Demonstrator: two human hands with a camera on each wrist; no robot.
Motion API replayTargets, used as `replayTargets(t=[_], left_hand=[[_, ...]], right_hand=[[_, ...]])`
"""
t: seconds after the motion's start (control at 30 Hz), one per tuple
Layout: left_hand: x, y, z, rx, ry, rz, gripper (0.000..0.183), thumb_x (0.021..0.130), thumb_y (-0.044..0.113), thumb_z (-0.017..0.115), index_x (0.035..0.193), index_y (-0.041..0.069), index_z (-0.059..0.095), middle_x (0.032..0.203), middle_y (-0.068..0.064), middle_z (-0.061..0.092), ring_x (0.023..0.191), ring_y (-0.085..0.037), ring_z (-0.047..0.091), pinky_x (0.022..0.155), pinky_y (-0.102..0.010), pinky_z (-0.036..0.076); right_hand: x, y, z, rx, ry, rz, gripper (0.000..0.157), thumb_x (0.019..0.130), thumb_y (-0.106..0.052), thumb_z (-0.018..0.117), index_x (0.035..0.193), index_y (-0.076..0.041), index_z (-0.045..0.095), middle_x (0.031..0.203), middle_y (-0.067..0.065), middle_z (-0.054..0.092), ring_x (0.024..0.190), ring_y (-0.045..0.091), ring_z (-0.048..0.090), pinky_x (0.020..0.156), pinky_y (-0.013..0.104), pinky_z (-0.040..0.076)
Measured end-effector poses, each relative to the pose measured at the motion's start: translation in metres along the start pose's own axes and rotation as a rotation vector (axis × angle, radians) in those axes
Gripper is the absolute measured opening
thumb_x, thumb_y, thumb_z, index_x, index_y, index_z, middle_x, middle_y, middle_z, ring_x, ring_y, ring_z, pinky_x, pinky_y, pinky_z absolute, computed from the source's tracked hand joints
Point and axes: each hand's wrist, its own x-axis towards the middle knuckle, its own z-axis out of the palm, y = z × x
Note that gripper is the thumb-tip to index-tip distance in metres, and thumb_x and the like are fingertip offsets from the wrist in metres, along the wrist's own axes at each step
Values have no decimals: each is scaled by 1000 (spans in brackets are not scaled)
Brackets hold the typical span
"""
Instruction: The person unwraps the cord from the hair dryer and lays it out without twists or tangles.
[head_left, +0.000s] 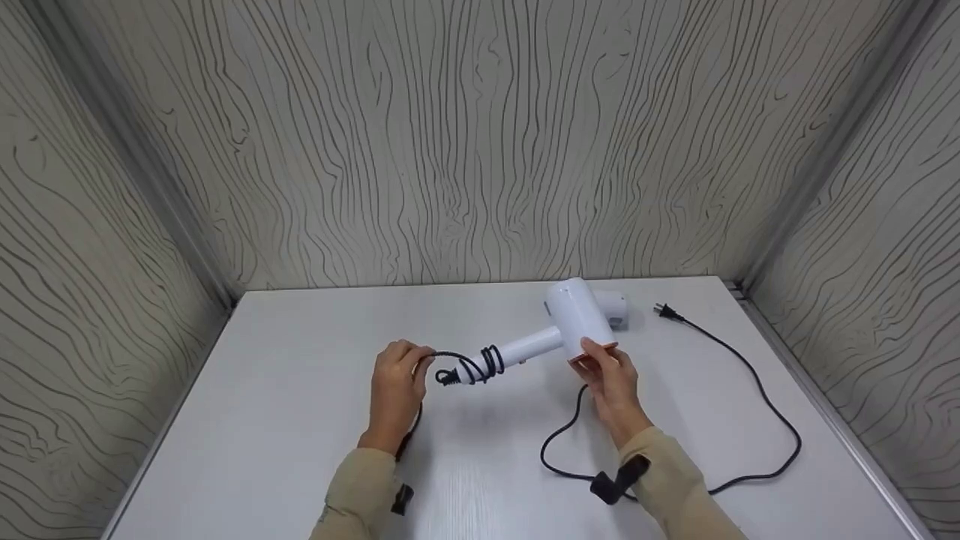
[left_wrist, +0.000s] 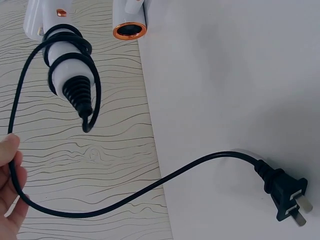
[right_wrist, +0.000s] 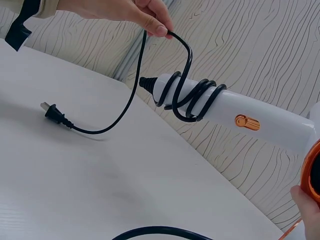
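A white hair dryer (head_left: 577, 319) is held above the table, its handle (right_wrist: 280, 125) slanting to the left. My right hand (head_left: 613, 382) grips the barrel at its orange-rimmed end. Several turns of black cord (head_left: 491, 361) wrap around the handle near its tip. My left hand (head_left: 397, 386) pinches the cord between thumb and fingers, left of the handle. From those fingers the free length drops to a two-pin plug (left_wrist: 285, 192) by the table surface. An orange switch (right_wrist: 247, 122) shows on the handle in the right wrist view.
A second white hair dryer (head_left: 615, 309) lies behind the held one, partly hidden by it. Another black cord (head_left: 761, 382) loops across the right side of the white table (head_left: 300, 420), ending in a plug (head_left: 666, 311). Wood-grain panels (head_left: 480, 150) enclose the back and sides.
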Motion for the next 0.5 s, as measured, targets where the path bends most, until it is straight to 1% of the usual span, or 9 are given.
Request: replayTargets(t=[0.13, 0.2, 0.37, 0.5], left_hand=[[0, 4, -2, -6, 26, 9, 8, 78, 3, 76, 84, 6, 72, 79, -2, 61, 76, -15, 57, 77, -33, 52], [-1, 5, -3, -8, 23, -1, 8, 78, 3, 76, 85, 6, 72, 80, -1, 61, 77, -14, 57, 77, -33, 53], [-4, 9, -6, -27, 1, -27, 8, 79, 4, 75, 86, 7, 73, 81, -1, 62, 77, -13, 58, 70, -28, 52], [-7, 13, -7, -47, -24, -25, 7, 79, 5, 75, 85, 7, 72, 81, 0, 61, 76, -11, 57, 66, -22, 52]], right_hand=[[-1, 1, 1, 38, 18, -18, 44, 88, -15, 66, 120, -10, 36, 124, 9, 44, 86, 5, 63, 87, 23, 58], [-1, 1, 2, 48, 27, -22, 40, 88, -12, 66, 115, -12, 36, 123, 8, 42, 86, 5, 62, 86, 23, 59], [0, 0, 4, 47, 62, -18, 43, 87, -11, 67, 116, -14, 35, 126, 7, 40, 88, 5, 63, 90, 24, 58], [0, -1, 4, 47, 82, -31, 50, 87, -14, 69, 121, -13, 33, 128, 6, 40, 88, 4, 64, 93, 25, 57]])
